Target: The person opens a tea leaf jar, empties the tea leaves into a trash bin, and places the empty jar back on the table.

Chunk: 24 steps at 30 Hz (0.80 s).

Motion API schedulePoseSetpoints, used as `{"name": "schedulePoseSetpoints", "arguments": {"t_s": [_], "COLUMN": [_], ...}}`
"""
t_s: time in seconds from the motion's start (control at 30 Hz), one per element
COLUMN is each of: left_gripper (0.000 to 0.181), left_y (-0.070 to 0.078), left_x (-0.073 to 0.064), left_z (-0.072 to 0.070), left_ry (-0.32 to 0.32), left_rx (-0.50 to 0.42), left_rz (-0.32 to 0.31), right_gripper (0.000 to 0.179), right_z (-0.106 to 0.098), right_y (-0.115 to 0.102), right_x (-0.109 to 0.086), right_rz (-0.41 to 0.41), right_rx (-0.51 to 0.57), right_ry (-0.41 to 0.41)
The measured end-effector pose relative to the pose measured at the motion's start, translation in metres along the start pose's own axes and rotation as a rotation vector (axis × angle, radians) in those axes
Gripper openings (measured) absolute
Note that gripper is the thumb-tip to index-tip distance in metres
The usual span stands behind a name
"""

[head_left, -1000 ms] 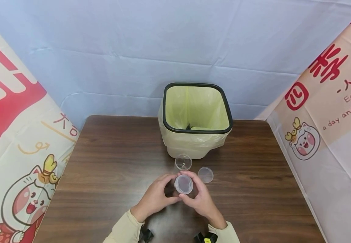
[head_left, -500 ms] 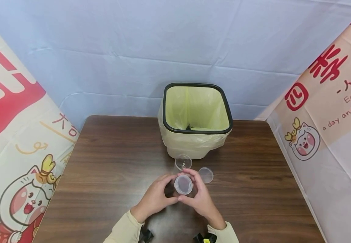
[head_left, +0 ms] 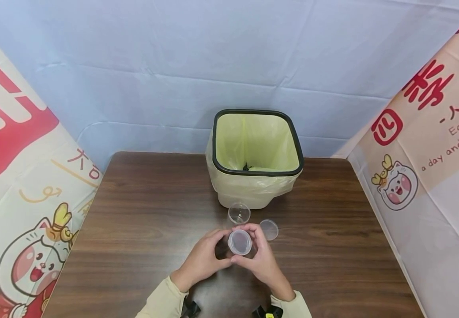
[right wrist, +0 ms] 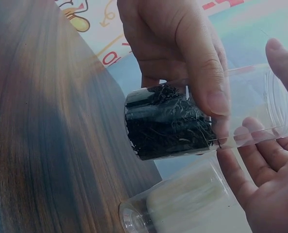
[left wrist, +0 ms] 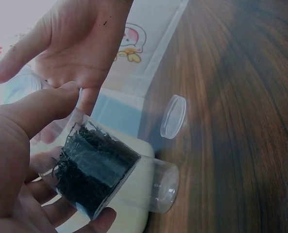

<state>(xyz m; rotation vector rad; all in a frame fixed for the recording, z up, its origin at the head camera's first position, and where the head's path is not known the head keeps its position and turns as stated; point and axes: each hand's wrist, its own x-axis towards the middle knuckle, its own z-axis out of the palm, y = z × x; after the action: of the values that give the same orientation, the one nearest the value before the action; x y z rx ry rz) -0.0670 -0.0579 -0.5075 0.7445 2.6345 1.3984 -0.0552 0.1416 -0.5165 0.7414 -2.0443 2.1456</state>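
My left hand [head_left: 205, 257] grips a clear plastic jar [left wrist: 97, 170] round its body. Dark, thin, dry shreds that look like loose tea [right wrist: 168, 121] fill the jar's lower part. On top of the jar sits a translucent round lid [head_left: 239, 242]. Thumb and fingers of my right hand [head_left: 263, 258] curl round this lid end. The jar is held upright in front of me, above the table. Behind it stands a second clear jar [head_left: 239, 213], open and with no shreds visible inside. A loose round lid [head_left: 269, 229] lies flat to its right.
A bin with a black rim [head_left: 258, 172] and a pale yellow liner stands at the back of the brown wooden table [head_left: 146, 198]. Something small and dark [head_left: 247, 167] shows inside it. Cloth hangings [head_left: 154, 79] enclose the table's back and sides.
The right thumb and fingers have shifted slightly round the lid of the held jar. Jar and left hand stay in nearly the same place.
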Motion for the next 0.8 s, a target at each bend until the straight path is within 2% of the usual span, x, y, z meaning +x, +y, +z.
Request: {"name": "schedulePoseSetpoints", "arguments": {"t_s": [0.37, 0.63, 0.8], "left_gripper": [0.064, 0.064, 0.064], "left_y": [0.0002, 0.0001, -0.0002], "left_x": [0.0003, 0.0, -0.0002], "left_z": [-0.0009, -0.0012, -0.0015], "left_ry": [0.001, 0.006, 0.004], "left_rx": [-0.001, 0.003, 0.001], "left_rz": [-0.005, -0.004, -0.004], "right_gripper": [0.066, 0.064, 0.067], "right_z": [0.0019, 0.0018, 0.0006], "right_y": [-0.0047, -0.0075, -0.006], "right_x": [0.001, 0.0007, 0.001], "right_rz": [-0.002, 0.053, 0.02], "right_rx": [-0.018, -0.038, -0.062], "right_ry": [0.005, 0.011, -0.01]}}
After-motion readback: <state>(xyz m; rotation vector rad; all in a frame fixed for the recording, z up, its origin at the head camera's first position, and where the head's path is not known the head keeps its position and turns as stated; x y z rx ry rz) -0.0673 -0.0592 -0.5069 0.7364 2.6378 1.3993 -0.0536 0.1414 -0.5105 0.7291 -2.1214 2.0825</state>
